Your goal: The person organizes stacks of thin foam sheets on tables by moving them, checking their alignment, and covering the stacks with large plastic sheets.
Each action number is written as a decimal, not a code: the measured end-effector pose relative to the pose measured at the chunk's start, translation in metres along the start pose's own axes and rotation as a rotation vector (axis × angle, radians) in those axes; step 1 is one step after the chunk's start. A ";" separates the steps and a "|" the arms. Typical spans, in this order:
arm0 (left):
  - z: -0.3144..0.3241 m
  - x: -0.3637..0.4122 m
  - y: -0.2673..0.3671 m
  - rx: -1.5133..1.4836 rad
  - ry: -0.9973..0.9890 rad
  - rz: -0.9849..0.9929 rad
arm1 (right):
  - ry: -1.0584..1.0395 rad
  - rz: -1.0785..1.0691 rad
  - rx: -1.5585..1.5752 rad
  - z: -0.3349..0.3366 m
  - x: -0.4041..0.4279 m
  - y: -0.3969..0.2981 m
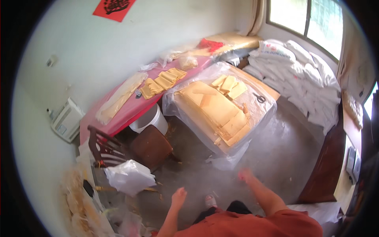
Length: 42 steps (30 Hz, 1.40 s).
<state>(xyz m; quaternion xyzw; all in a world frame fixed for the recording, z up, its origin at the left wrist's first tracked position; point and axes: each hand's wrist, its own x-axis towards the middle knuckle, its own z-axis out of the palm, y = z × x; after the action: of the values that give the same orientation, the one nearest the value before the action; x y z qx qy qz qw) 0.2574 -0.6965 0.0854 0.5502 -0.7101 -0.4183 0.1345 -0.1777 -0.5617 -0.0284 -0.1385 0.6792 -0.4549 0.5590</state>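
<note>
My left hand (179, 196) is raised in front of my body, its fingers curled in, with no object seen in it. Farther right, my right hand (245, 174) is held out over the floor; it is blurred, and its fingers are hard to make out. Ahead stands a table under clear plastic film (189, 118). Flat yellowish sheets (226, 108) lie on it, with torn scraps at their edge. Behind them are folded yellow pieces (229, 86), and black-handled scissors (260, 97) rest to the right. Neither hand touches the table.
A brown wooden chair (151, 146) stands front left, a white plastic bag (130, 177) beside it. Behind is a white bucket (152, 120). A pink-covered table (118, 103) along the wall holds more folded yellow pieces (162, 82). White sacks (299, 77) are piled under the window.
</note>
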 end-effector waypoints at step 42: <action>0.176 0.677 0.283 0.743 -1.122 1.283 | 1.162 0.427 0.138 0.155 0.381 -0.274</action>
<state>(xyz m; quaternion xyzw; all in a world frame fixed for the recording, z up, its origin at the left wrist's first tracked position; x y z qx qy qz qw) -0.2889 -1.2106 0.0054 -0.2230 -0.9279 -0.2146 -0.2076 -0.2561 -1.0492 -0.0523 0.3072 0.8541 -0.3770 0.1842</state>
